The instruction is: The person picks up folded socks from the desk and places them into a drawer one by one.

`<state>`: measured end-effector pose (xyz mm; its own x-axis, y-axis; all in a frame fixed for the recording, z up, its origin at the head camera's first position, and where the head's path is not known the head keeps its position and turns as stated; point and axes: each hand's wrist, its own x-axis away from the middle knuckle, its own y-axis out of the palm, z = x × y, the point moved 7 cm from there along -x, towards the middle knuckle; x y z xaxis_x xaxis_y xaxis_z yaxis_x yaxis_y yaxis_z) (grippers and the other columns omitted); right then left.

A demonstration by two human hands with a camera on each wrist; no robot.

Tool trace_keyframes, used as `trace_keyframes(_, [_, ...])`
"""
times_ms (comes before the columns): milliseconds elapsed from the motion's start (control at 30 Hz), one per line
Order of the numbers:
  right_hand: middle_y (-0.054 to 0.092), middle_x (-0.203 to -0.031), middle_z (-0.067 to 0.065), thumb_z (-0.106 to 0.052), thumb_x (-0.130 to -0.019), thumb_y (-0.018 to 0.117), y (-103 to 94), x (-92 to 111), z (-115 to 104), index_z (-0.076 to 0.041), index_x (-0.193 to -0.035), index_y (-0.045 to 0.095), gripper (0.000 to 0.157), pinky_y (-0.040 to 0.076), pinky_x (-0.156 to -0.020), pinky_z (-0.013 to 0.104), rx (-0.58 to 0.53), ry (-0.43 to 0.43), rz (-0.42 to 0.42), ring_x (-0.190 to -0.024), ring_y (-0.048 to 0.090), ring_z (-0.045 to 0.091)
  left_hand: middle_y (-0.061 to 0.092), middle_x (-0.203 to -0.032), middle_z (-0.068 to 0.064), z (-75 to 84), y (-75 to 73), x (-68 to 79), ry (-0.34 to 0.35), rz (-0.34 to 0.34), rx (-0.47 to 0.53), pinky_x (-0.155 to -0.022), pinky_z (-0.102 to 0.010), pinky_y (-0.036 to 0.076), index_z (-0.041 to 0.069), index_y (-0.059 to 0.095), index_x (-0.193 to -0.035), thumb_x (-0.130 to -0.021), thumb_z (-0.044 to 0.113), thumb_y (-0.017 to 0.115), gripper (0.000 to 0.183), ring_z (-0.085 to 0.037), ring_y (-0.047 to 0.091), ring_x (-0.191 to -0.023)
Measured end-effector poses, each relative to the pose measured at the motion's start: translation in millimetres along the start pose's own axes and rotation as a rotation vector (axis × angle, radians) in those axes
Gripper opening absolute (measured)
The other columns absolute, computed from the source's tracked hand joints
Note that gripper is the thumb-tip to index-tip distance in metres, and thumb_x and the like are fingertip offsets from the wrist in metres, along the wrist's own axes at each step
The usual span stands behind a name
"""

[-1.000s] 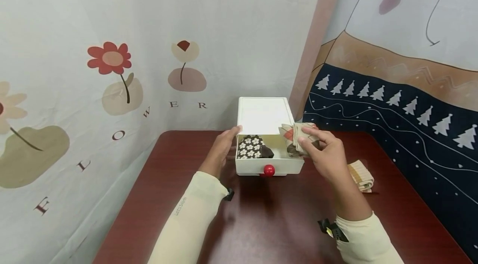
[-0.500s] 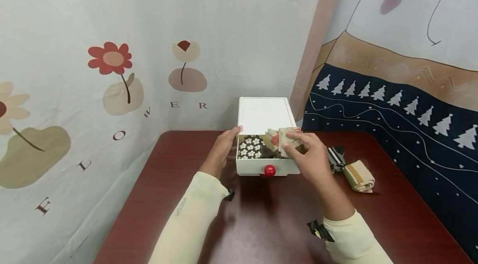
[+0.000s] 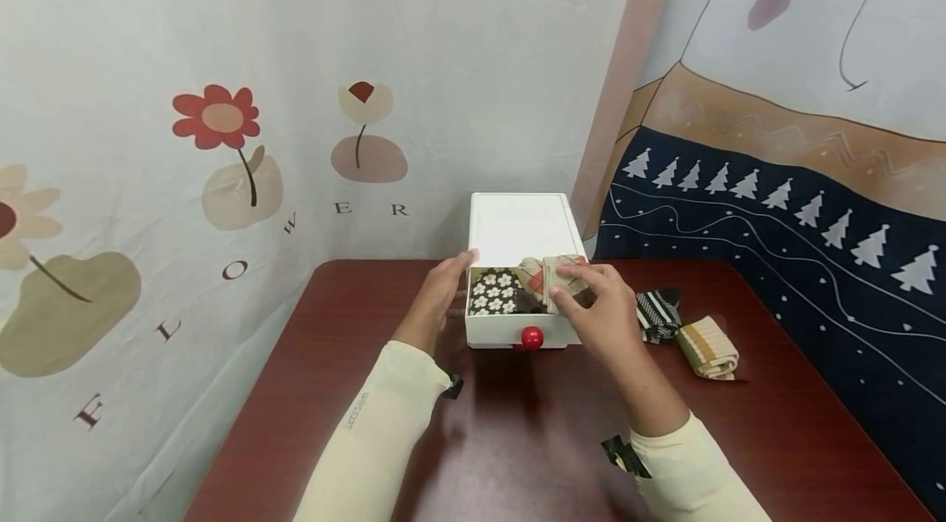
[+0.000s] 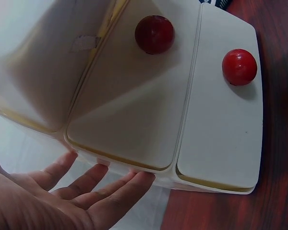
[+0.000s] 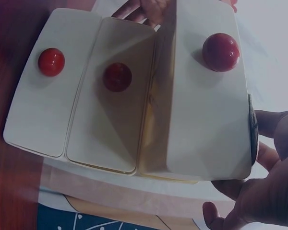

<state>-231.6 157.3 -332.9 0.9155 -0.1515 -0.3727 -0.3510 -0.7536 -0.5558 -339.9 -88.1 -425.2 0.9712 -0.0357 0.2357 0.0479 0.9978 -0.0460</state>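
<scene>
A white cabinet (image 3: 521,225) of small drawers with red knobs has its top drawer (image 3: 491,331) pulled out. My left hand (image 3: 441,292) lies along the cabinet's left side; in the left wrist view its fingers (image 4: 120,196) reach straight against the wall. With thumb and fingers, my right hand (image 3: 606,313) pinches a folded beige argyle sock (image 3: 548,282) at the right part of the drawer. Beside it, a dark sock with white flowers (image 3: 493,292) fills the drawer's left part. Only a dark edge of the argyle sock shows in the right wrist view.
To the right on the dark red table (image 3: 532,448) lie a black-and-white striped sock (image 3: 658,315) and a folded cream sock with a tan band (image 3: 709,347). Two lower drawers, one with its knob (image 4: 239,67), are closed. Printed cloth (image 3: 473,79) hangs behind the table.
My right hand has carried the argyle sock leftward from the drawer's right edge, in over the drawer. The striped sock has come into view. My left hand stays in place.
</scene>
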Motion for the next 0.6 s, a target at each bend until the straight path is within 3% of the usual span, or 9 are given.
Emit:
trace_keyframes(100, [0.069,-0.129,0.022,-0.016,-0.096,0.085,2.7,1.9,-1.5,-0.013,-0.127,0.082,0.032,0.05,-0.091,0.044,0.025,-0.012,0.013,-0.117,0.068,0.041,0.059,-0.149,-0.019,0.2,-0.1,0.7,0.001,0.001,-0.005,-0.101,-0.055,0.057,0.019,0.051,-0.162,-0.096,0.067,0.064,0.083,-0.041,0.06,-0.133])
trace_keyframes(167, [0.07,-0.132,0.022,-0.017,-0.095,0.085,4.6,3.2,-2.8,-0.013,-0.126,0.083,0.031,0.04,-0.101,0.056,0.04,-0.026,0.022,-0.124,0.066,0.043,0.058,-0.151,-0.019,0.2,0.2,0.8,0.003,-0.002,-0.006,-0.102,-0.056,0.057,0.019,0.051,-0.162,-0.096,0.068,0.064,0.084,-0.042,0.06,-0.135])
trace_keyframes(267, [0.071,-0.137,0.023,-0.017,-0.094,0.085,6.4,3.7,-4.6,-0.013,-0.123,0.083,0.03,0.025,-0.104,0.067,0.058,-0.044,0.037,-0.13,0.059,0.045,0.058,-0.152,-0.018,-0.5,0.8,0.1,0.003,-0.009,-0.008,-0.1,-0.054,0.058,0.019,0.051,-0.162,-0.097,0.068,0.063,0.083,-0.042,0.061,-0.136])
trace_keyframes(400, [0.074,-0.136,0.022,-0.019,-0.094,0.085,6.4,1.6,-5.6,-0.013,-0.12,0.085,0.027,0.019,-0.1,0.069,0.094,-0.043,0.048,-0.127,0.05,0.042,0.061,-0.148,-0.019,-1.0,0.3,-0.5,0.001,-0.003,0.004,-0.099,-0.053,0.058,0.019,0.053,-0.161,-0.096,0.068,0.064,0.082,-0.041,0.062,-0.133])
trace_keyframes(600, [0.078,-0.127,0.021,-0.025,-0.098,0.08,11.2,-3.3,-2.0,-0.014,-0.119,0.085,0.024,0.015,-0.101,0.07,0.159,0.024,-0.016,-0.128,0.045,0.041,0.062,-0.146,-0.02,-0.6,-0.5,-0.1,0.004,-0.002,0.007,-0.1,-0.055,0.057,0.018,0.051,-0.162,-0.097,0.066,0.065,0.082,-0.041,0.062,-0.132])
